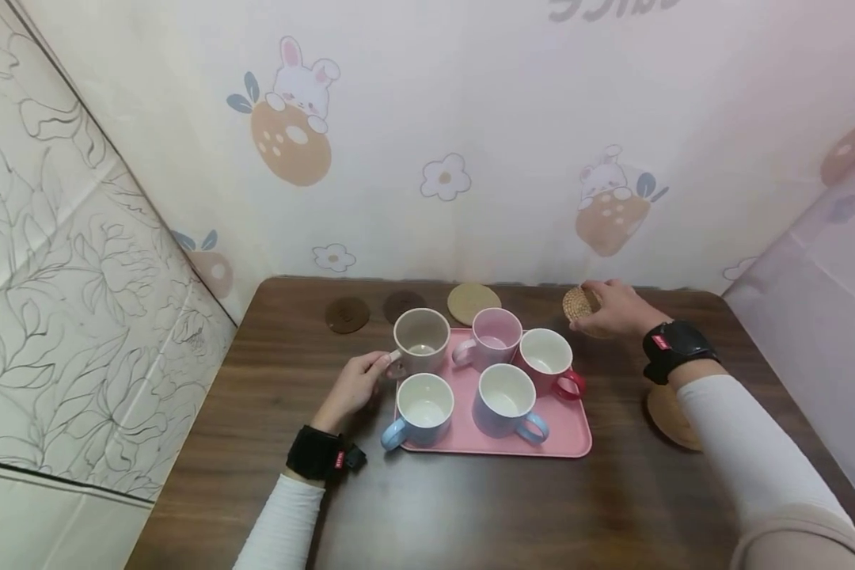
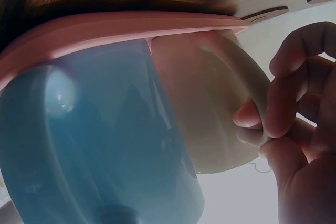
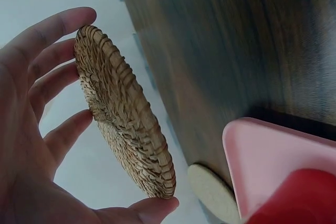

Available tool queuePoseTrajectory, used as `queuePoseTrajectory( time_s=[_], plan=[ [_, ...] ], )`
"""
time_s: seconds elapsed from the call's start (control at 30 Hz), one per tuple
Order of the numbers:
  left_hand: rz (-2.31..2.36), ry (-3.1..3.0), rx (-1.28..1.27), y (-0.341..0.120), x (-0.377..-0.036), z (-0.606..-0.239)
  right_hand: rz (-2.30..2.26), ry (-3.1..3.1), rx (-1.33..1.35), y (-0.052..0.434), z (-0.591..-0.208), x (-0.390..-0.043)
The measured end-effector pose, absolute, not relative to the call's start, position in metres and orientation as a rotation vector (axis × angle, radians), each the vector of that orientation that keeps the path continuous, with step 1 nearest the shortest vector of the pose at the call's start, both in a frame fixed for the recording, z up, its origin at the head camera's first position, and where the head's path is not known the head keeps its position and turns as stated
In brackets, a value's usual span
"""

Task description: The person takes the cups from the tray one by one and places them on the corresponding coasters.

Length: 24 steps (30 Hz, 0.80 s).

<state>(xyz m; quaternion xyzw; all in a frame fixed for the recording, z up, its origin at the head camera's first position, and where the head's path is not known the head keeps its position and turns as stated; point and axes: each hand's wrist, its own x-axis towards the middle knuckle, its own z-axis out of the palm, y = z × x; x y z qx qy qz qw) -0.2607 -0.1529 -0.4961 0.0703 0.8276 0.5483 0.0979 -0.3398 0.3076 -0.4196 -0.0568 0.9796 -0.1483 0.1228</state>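
We hold the beige round mug by its handle in our left hand, at the pink tray's back left corner. Our right hand pinches a woven straw coaster near the worktop's back edge. We think the mug must lift up next, gently.

In the head view the right hand hides most of the woven coaster, and the right sleeve covers part of a cork coaster. The left wrist view cuts off the blue mug at its lower edge. The desk is blurred in the right wrist view.
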Motion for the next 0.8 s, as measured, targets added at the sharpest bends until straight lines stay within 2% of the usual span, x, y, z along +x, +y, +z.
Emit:
queuePoseTrajectory(
  time_s=[0.37,0.8],
  plan=[
    [1.647,2.441,0.218,-0.153,-0.251,-0.495,-0.420,2.867,-0.286,0.297,-0.464,-0.382],
    [1.634,2.388,0.292,-0.145,-0.253,-0.490,-0.546,2.801,-0.148,0.310,-0.502,-0.379]
  ],
)
